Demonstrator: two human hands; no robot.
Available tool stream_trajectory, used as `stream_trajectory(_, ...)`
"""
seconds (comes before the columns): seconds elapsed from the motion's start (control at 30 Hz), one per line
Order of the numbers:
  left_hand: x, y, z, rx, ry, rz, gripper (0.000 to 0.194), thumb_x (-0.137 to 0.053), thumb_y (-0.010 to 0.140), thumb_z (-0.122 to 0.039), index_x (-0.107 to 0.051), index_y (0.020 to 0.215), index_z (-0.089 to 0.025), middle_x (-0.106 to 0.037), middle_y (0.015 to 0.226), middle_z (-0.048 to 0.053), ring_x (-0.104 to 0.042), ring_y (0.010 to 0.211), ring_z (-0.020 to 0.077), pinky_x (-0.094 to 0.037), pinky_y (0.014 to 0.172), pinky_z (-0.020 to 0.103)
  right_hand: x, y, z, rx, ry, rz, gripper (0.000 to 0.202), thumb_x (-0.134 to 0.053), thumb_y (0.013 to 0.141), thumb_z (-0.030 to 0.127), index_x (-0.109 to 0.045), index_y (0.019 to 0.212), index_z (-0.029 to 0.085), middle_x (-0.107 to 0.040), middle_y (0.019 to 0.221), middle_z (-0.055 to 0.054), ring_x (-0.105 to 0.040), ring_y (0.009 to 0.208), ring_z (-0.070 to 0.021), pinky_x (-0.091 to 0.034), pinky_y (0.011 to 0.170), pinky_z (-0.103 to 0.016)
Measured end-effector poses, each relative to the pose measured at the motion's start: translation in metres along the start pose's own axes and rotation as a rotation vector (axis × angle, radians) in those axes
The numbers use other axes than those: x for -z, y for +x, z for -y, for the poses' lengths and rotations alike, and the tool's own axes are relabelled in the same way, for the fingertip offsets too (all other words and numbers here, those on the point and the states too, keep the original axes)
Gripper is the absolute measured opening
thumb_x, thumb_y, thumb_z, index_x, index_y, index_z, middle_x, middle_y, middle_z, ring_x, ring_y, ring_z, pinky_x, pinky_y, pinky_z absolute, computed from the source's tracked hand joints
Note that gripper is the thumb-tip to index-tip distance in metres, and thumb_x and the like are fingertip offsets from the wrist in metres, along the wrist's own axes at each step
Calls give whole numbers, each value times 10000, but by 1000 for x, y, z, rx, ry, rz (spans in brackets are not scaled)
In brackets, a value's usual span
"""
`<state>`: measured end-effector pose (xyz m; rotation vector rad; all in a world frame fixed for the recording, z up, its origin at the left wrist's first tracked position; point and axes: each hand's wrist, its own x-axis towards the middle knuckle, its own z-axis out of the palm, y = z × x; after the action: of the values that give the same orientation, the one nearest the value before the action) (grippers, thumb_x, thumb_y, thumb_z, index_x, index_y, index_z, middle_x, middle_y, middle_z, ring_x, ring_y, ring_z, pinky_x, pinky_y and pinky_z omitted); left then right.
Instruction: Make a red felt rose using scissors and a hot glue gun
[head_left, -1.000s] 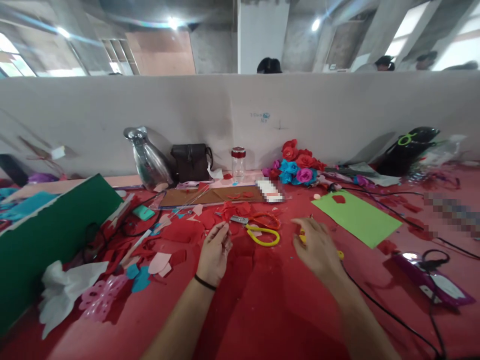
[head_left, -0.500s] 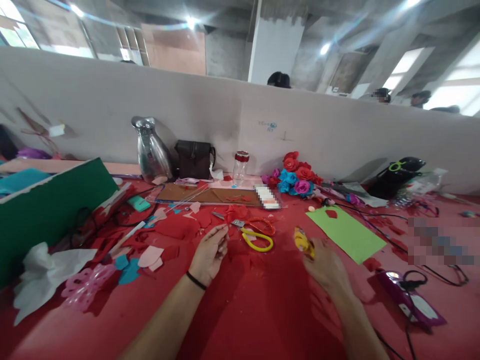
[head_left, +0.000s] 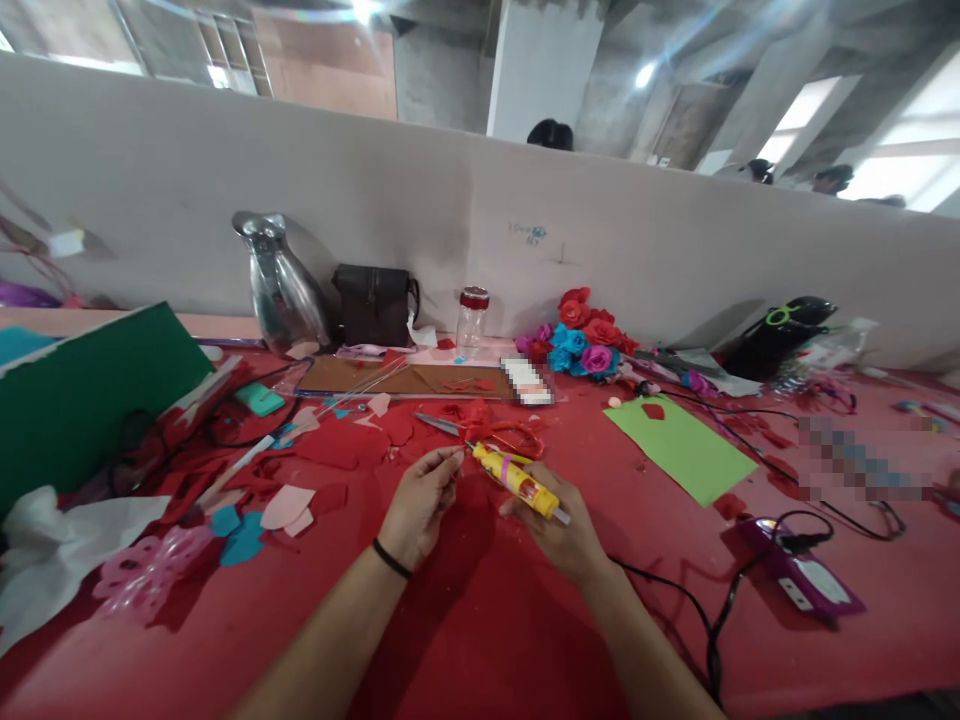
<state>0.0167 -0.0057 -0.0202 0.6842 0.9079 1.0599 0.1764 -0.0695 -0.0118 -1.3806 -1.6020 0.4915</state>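
My right hand [head_left: 570, 535] is wrapped round a yellow glue gun [head_left: 525, 484] with a pink band and a clear stick poking out of its rear end. The gun's tip points left, close to the fingertips of my left hand [head_left: 420, 508]. Those fingers are pinched together; whatever lies between them is too small to make out. Just beyond both hands lie scissors [head_left: 438, 424] with an orange and a yellow handle, the yellow one partly hidden behind the glue gun. Red paper scraps [head_left: 330, 440] lie to the left of the scissors.
Blue and red paper roses [head_left: 592, 335] stand by the partition. A phone [head_left: 527, 381], glass jar [head_left: 472, 322], black bag [head_left: 375, 307] and steel jug [head_left: 279, 285] line the back. Green paper [head_left: 682, 450] and a purple power strip [head_left: 802, 570] with cables lie right; a green board [head_left: 97, 385] stands left.
My right hand has brought the glue gun leftward from beside the green paper to my left fingertips, passing in front of the scissors' yellow handle. The left hand stays pinched. The view has shifted slightly.
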Motion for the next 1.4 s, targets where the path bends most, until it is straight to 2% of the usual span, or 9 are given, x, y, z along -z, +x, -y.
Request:
stream_trajectory(0.3,-3,-2,0,9,13,-1,253,-779,519,-295,-624,639,-135,-477,489,-64,-290,367,9,-156,378,166,5,1,2,126,-232,54,155,-561,826,336,-501,734,226,-652,735,-56,-586,665,-200,-390,591,-288)
stream_trajectory(0.57,-4,-4,-3,25,12,-29,275,-789,504,-305,-648,662,-129,-502,516,-51,-290,370,2,-152,379,159,7,-3,-5,223,-435,46,260,-535,859,437,-513,759,198,-620,704,-63,-571,647,-186,-381,582,-267)
stream_trajectory(0.77,-4,-6,-5,24,10,-22,283,-789,502,-309,-626,650,-130,-481,500,-65,-280,366,0,-151,370,157,9,-5,-9,284,-500,53,215,-485,892,365,-513,765,193,-619,691,-56,-561,634,-179,-360,569,-259)
stream_trajectory(0.97,-3,-5,-7,32,3,-21,290,-793,503,-303,-616,656,-132,-498,500,-64,-292,361,3,-156,372,161,19,-7,-12,253,-555,64,146,-465,884,285,-529,785,200,-629,730,-63,-568,674,-185,-361,600,-264)
stream_trajectory(1.07,-2,-4,-7,11,-19,-42,291,-791,501,-293,-623,676,-133,-502,489,-63,-303,367,7,-166,373,158,35,-9,-19,136,-698,71,106,-470,870,259,-520,795,204,-634,745,-60,-569,685,-197,-347,601,-274)
stream_trajectory(1.13,-3,-4,-7,-15,-40,-56,291,-789,503,-292,-624,685,-135,-515,495,-59,-316,375,8,-184,375,151,50,-13,-31,-45,-856,43,54,-484,851,231,-526,852,197,-644,797,-74,-578,698,-212,-345,599,-285)
stream_trajectory(1.27,-5,-6,-8,-75,-67,-60,284,-787,522,-298,-630,695,-135,-525,522,-59,-329,389,6,-211,378,144,74,-22,-56,-368,-1060,47,164,-497,818,204,-570,949,138,-639,954,-175,-599,867,-309,-398,681,-365)
stream_trajectory(1.33,-6,-6,-8,-103,-79,-60,285,-793,521,-294,-633,693,-134,-523,528,-60,-328,393,6,-211,375,144,75,-22,-56,-435,-1082,-52,249,-517,780,191,-593,1006,119,-600,1093,-222,-557,1013,-379,-407,758,-445)
stream_trajectory(1.4,-7,-7,-8,-129,-96,-56,287,-800,520,-292,-634,694,-134,-529,541,-59,-331,399,6,-219,376,147,64,-18,-43,-374,-998,-201,357,-533,733,166,-595,1084,136,-532,1239,-218,-460,1168,-410,-370,870,-521)
